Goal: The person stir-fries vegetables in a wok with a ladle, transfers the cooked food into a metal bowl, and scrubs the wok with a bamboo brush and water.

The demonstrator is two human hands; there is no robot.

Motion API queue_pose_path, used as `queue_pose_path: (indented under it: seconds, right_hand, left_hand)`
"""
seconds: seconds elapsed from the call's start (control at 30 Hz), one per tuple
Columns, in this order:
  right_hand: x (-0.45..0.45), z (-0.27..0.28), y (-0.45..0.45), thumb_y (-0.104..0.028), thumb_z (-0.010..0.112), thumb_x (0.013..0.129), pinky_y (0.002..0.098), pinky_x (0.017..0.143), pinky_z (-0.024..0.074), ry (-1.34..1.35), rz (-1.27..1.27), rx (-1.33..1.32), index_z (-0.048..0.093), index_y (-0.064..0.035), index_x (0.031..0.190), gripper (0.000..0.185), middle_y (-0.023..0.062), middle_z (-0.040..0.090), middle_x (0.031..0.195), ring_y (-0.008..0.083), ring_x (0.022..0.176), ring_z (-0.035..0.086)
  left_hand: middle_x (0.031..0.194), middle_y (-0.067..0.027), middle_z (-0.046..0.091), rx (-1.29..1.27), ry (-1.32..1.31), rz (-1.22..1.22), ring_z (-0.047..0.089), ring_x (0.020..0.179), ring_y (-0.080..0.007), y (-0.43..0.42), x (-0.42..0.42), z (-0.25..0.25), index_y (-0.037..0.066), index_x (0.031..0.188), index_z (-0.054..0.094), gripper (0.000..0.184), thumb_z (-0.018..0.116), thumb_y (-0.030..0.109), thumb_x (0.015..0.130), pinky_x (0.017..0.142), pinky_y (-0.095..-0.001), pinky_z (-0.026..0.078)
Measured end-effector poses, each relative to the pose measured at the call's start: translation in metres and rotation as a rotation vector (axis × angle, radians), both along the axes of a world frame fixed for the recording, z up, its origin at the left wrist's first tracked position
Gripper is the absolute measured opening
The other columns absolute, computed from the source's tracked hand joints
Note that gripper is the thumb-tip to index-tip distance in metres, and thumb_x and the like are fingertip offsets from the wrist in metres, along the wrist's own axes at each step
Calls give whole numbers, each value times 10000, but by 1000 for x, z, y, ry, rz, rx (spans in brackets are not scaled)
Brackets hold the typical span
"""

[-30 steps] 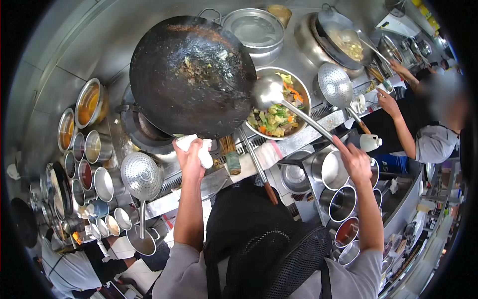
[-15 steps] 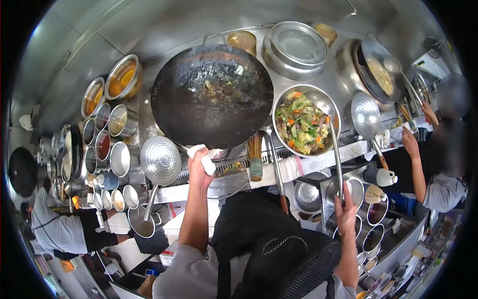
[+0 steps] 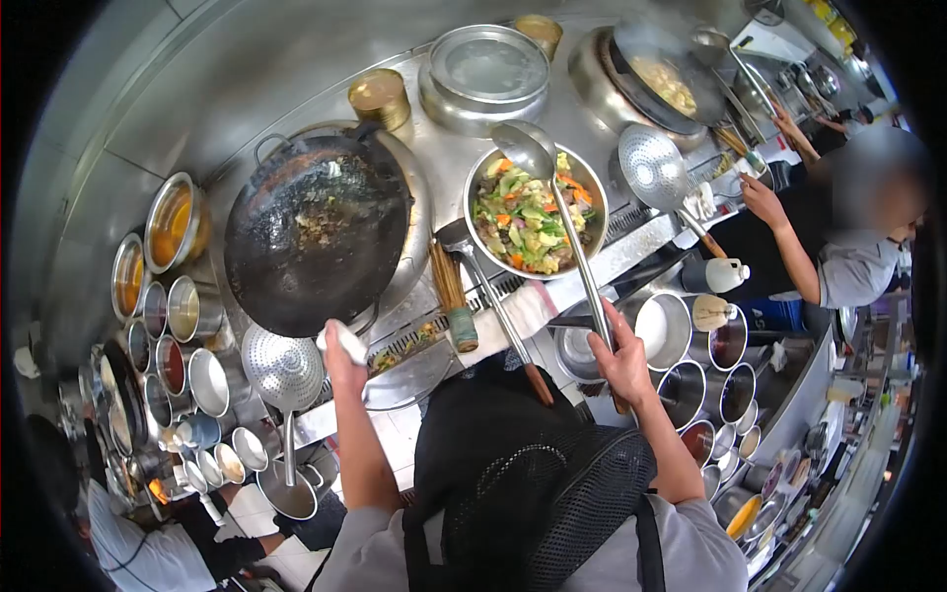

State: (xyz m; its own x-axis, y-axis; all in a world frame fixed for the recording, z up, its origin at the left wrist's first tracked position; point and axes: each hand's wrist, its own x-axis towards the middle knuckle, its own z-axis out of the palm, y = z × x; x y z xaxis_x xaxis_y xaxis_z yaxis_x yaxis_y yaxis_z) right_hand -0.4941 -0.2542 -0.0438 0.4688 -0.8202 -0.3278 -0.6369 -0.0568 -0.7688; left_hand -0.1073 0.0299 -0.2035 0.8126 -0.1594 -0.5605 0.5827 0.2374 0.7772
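My left hand (image 3: 345, 363) is closed round a white cloth (image 3: 343, 342) at the near rim of a black wok (image 3: 321, 252). Brown food residue lies inside the wok, which is tilted beside its burner. In my right hand (image 3: 623, 357) is the handle of a long metal ladle (image 3: 528, 148). Its bowl is over the far rim of a metal bowl (image 3: 594, 247) holding mixed vegetables (image 3: 523, 217). A bamboo brush (image 3: 449, 286) and a wooden-handled spatula (image 3: 498, 316) lie between the wok and the bowl.
A lidded pot (image 3: 483, 74) stands behind the bowl. Perforated strainers rest left (image 3: 282, 367) and right (image 3: 652, 166). Sauce containers (image 3: 170, 365) line the left side, pots (image 3: 681, 395) the lower right. A co-worker (image 3: 858, 237) stands at the right wok (image 3: 661, 99); another person (image 3: 148, 543) is lower left.
The wok has moved left, uncovering its burner ring. The ladle bowl is now clear above the vegetables, at the bowl's far side. My left hand has shifted left with the wok.
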Motion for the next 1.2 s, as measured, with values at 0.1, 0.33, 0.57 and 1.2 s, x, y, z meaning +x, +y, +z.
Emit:
queue_pose_path:
  seconds: [0.1, 0.33, 0.57, 1.2]
  right_hand:
    - [-14, 6, 2, -161, 705, 960, 342, 758, 542, -10, -21, -15, 489, -118, 1547, 627, 161, 739, 943, 154, 754, 637]
    - [-46, -9, 32, -126, 705, 952, 388, 867, 568, 63, -53, -42, 498, -140, 1542, 626, 280, 730, 1138, 352, 1031, 755]
    - [-73, -27, 31, -159, 708, 942, 528, 783, 562, 183, 65, -196, 489, -207, 1545, 643, 266, 735, 970, 458, 877, 720]
    - [-93, -55, 28, -165, 708, 940, 528, 699, 568, 300, 87, -337, 409, -254, 1592, 723, 207, 729, 887, 428, 791, 707]
  left_hand:
    - [1190, -92, 622, 114, -136, -20, 669, 989, -226, 61, -22, 5, 104, 1337, 511, 442, 692, 336, 1006, 782, -407, 604]
    - [1276, -106, 611, 9, -100, -696, 647, 1125, -219, -56, -100, 64, 55, 1481, 385, 670, 776, 147, 944, 950, -365, 560]
    - [1234, -120, 651, -152, 68, -752, 697, 1062, -244, -192, -87, 23, 56, 1370, 473, 512, 750, 174, 956, 865, -401, 604]
    - [1216, -98, 697, -205, 123, -890, 712, 1036, -237, -230, -93, 32, 64, 1402, 555, 491, 712, 241, 972, 788, -391, 592]
